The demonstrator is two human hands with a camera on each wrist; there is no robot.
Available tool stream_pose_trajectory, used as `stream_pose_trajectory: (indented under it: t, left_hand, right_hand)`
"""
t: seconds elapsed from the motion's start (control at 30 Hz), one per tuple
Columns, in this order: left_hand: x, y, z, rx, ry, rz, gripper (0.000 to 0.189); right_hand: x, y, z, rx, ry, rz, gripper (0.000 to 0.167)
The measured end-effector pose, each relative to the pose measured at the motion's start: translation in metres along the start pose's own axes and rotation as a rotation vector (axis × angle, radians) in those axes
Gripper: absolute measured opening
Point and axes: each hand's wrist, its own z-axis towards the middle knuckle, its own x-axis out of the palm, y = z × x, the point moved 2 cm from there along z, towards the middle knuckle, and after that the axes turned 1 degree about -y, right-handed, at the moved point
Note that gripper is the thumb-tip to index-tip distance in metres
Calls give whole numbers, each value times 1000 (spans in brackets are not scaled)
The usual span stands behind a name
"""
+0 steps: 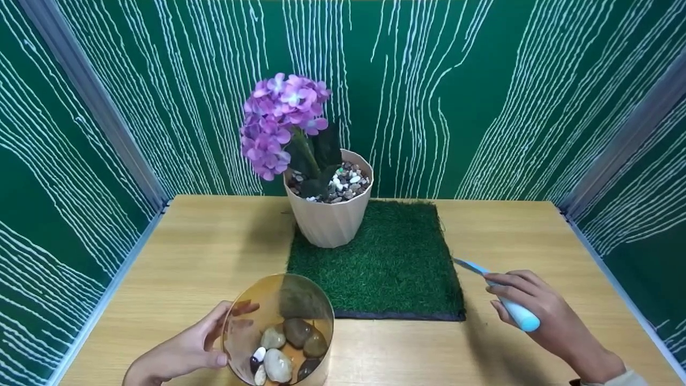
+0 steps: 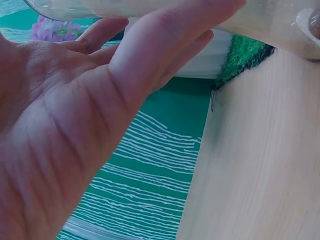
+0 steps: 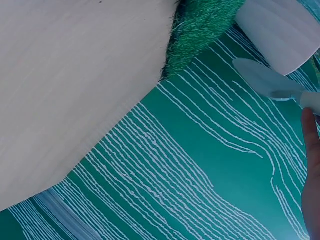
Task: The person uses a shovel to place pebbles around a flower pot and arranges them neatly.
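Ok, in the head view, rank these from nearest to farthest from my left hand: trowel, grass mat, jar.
From the left hand:
1. Jar: touching the hand, just to its right.
2. Grass mat: beyond the jar, mid-table.
3. Trowel: far side, in the right hand.

- what is held in the right hand [image 3: 312, 180]?
- a trowel [image 3: 285, 90]; its pale handle [image 3: 311, 101] and the hand are cut off at the right edge.
- and its blade [image 3: 260, 79]?
- it is seen against the green wall [image 3: 210, 155], marked with white lines. the pot [image 3: 280, 35] is pictured just beside it; whether contact is made cannot be told.
- what else is shown?
- the upper left is filled by the table [image 3: 75, 90]. a grass mat [image 3: 205, 35] is laid on it, and a rail [image 3: 65, 215] is glimpsed at lower left.
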Motion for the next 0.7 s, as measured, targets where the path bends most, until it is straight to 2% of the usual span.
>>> stream_pose_trajectory:
  t: [0.13, 0.17, 0.27, 0.3, 0.4, 0.5, 0.7]
  left_hand:
    - [3, -3, 3, 23, -1, 6, 105]
    - [4, -3, 3, 24, -3, 8, 105]
    - [6, -5, 6, 20, -4, 10, 107]
    - [7, -6, 7, 18, -2, 9, 107]
    - [10, -9, 10, -5, 1, 3, 109]
    - [13, -11, 13, -19, -2, 7, 109]
    - [20, -14, 16, 12, 5, 5, 104]
  right_hand:
    - [-1, 6, 4, 5, 5, 39, 62]
    - [-2, 7, 5, 18, 11, 63, 57]
    - [-2, 14, 7, 83, 30, 133, 14]
    - [-2, 17, 8, 123, 39, 162, 9]
    - [-1, 25, 12, 260, 49, 272, 43]
    - [0, 32, 15, 371, 37, 390, 41]
    - [1, 37, 18, 490, 44, 613, 32]
